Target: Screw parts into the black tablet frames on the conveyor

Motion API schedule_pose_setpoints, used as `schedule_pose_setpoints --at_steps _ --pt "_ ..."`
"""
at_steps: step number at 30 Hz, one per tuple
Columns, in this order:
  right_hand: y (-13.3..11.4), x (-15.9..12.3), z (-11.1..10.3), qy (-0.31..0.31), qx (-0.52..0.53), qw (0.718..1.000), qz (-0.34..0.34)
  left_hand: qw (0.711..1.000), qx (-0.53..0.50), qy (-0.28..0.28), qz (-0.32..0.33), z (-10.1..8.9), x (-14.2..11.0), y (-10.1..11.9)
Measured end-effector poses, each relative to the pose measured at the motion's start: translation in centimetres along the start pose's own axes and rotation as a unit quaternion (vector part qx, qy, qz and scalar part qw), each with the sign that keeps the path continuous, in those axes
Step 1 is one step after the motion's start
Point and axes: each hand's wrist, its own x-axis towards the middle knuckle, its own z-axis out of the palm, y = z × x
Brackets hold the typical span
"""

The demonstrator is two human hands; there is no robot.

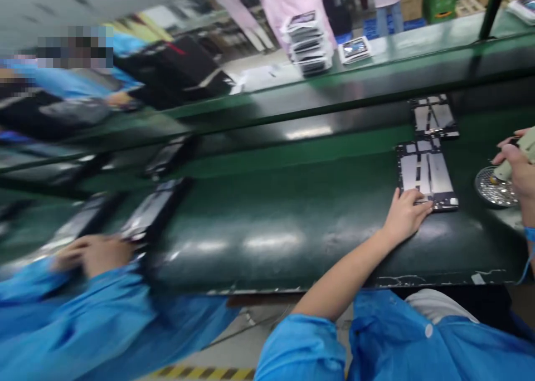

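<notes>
My left hand rests with fingers stretched out on the near corner of a dark open device panel that lies on the green conveyor belt. My right hand at the right edge is closed round a pale tool handle, its tip over a small round metal dish of tiny parts. A second like panel lies just beyond the first.
A co-worker's hands in blue sleeves work at more panels on the belt at left, blurred. A stack of trays stands on the far shelf, with people behind it.
</notes>
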Motion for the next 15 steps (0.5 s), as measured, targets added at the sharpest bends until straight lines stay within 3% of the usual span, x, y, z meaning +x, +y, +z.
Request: schedule_pose_setpoints --at_steps 3,7,15 --pt "-0.6 0.2 0.2 -0.01 0.001 1.0 -0.019 0.999 -0.044 0.01 0.031 -0.4 0.9 -0.9" --pt "-0.6 0.2 0.6 -0.019 -0.003 0.999 -0.042 0.997 -0.05 0.023 0.053 -0.8 0.1 -0.6" --pt "-0.5 -0.2 1.9 -0.016 -0.037 0.998 -0.042 0.997 -0.053 0.045 0.047 -0.5 -0.6 0.0"
